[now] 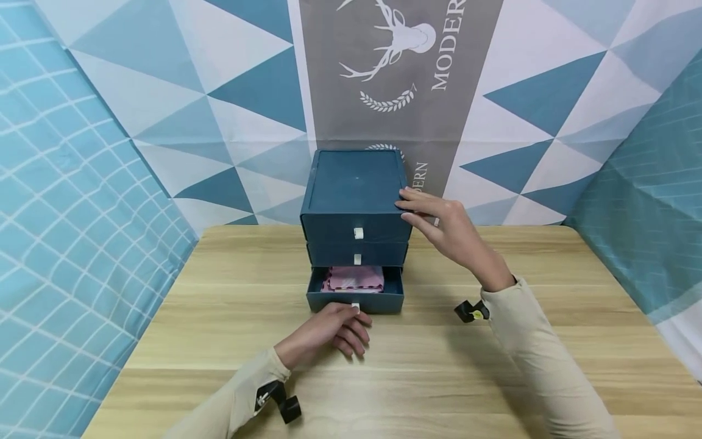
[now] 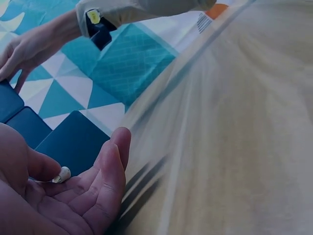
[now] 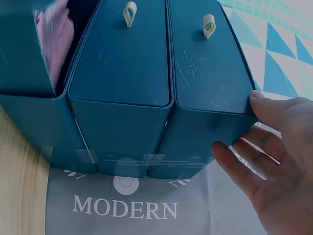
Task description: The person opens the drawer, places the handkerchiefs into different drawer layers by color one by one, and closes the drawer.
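A dark blue drawer unit [image 1: 356, 183] with three stacked drawers stands at the back of the table. Its bottom drawer [image 1: 378, 303] is pulled out, and folded pink cloth [image 1: 356, 278] lies inside. My left hand [image 1: 331, 329] pinches the white pull tab [image 2: 62, 175] of that drawer between thumb and fingers. Against the unit's upper right edge rests my right hand [image 1: 446, 225]; in the right wrist view its thumb and fairly straight fingers touch the corner of the top drawer [image 3: 210, 63]. The two upper drawers are closed, each with a white tab.
The wooden table [image 1: 230, 299] extends in front of the unit and to both sides. A patterned cloth backdrop [image 1: 263, 110] hangs right behind it, with teal cloth [image 1: 71, 213] on the left. Black wrist-camera mounts [image 1: 280, 402] sit on both sleeves.
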The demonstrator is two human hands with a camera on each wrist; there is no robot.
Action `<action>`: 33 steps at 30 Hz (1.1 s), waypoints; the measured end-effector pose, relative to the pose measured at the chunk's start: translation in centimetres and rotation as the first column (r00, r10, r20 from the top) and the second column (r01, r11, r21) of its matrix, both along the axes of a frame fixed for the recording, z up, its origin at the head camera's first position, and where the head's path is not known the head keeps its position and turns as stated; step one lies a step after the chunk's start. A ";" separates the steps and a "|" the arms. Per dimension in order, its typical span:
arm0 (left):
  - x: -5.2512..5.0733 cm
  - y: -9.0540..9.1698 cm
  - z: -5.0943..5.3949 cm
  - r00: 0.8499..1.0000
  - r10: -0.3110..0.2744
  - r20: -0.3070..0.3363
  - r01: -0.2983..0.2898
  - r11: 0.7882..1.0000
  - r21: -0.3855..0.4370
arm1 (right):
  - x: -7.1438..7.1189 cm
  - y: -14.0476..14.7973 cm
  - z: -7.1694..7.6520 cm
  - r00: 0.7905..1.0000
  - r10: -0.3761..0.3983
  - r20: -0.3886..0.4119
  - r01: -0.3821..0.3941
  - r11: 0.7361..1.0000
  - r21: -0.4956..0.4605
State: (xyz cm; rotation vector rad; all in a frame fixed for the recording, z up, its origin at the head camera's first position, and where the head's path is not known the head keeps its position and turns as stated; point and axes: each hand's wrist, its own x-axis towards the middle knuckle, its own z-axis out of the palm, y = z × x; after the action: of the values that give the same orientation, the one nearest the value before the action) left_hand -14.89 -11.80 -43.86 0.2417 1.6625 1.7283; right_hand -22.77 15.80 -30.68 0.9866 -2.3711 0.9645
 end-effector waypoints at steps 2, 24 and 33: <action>-0.4 0.1 0.0 1.000 0.003 -0.013 -0.003 1.000 -0.002 | 0.0 0.0 0.0 1.000 -0.004 -0.002 0.004 1.000 -0.004; -4.4 1.7 -0.1 0.997 0.082 -0.008 -0.082 0.996 -0.039 | 0.0 0.4 -0.2 1.000 -0.011 -0.007 0.011 1.000 -0.021; -5.5 1.8 -0.1 0.993 0.117 -0.006 -0.118 0.992 -0.046 | -0.1 0.0 -0.2 1.000 -0.014 0.006 0.014 1.000 -0.019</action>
State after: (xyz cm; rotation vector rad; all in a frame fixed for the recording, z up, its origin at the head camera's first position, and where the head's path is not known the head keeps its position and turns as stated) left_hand -20.38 -10.05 -44.00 0.1274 1.7473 1.7739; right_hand -22.92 15.84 -30.91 0.9601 -2.3656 0.9844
